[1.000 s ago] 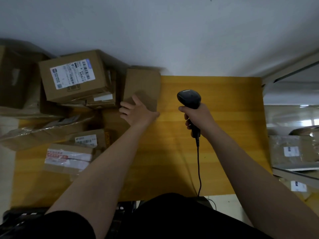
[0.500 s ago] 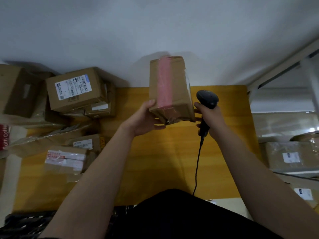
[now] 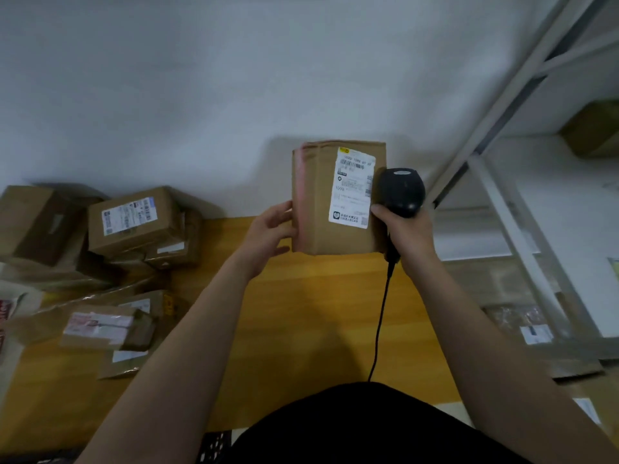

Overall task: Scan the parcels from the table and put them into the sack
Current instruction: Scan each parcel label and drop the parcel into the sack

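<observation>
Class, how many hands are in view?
2. The left hand holds the parcel at its left edge; the right hand grips the scanner beside its right edge.

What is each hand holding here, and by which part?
Left hand grips the cardboard box by its left edge; right hand grips the scanner by its handle.

Dim, flat light; soft shadow on wall [image 3: 234, 95] behind parcel [image 3: 318, 209]. Overall soft focus, edges smeared, wide-angle bends shelf [image 3: 502, 182].
</observation>
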